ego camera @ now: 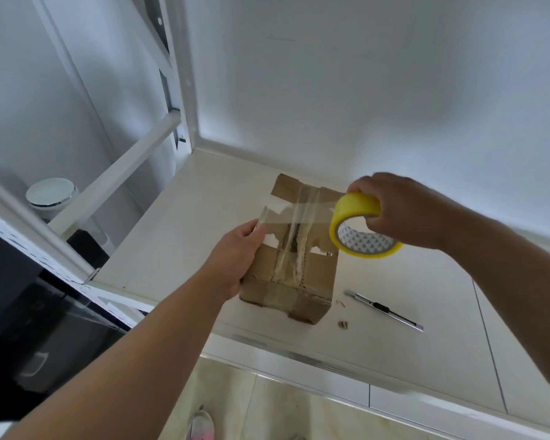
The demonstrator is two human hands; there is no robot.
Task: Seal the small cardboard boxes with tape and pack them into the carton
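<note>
White shelf [185, 249] against a white wall [362, 74], bounded on the left by a white upright post [185, 74].

Writing: none legible. The inner core of the roll [356, 211] carries a repeating pattern of small dark marks, too small to read. The box [318, 271] bears torn white label remnants with no readable text.

Task item: the box lies flat on the shelf, near its front edge, roughly mid-scene. Its top seam is worn and already covered with old tape. A clear strip [299, 211] runs across its far half, from the roll on the right to the box's left edge.

Hands: the left hand [235, 258] grips the box's left edge, fingers curled round it, thumb at the end of the strip. The right hand [400, 211] is closed round the yellow roll, held just above the box's far right corner.

Hidden or unclear: the box's left side is covered by the left hand. Where the strip actually sticks to the cardboard cannot be told. A black unit [29, 312] at lower left is cut off by the frame.

Edges and room: a knife [383, 309] lies near the box's right side, with scraps [342, 324] beside it. Open shelf lies left of the box and to the far right. Tiled floor [283, 408] and a shoe [200, 427] show below the front edge.
</note>
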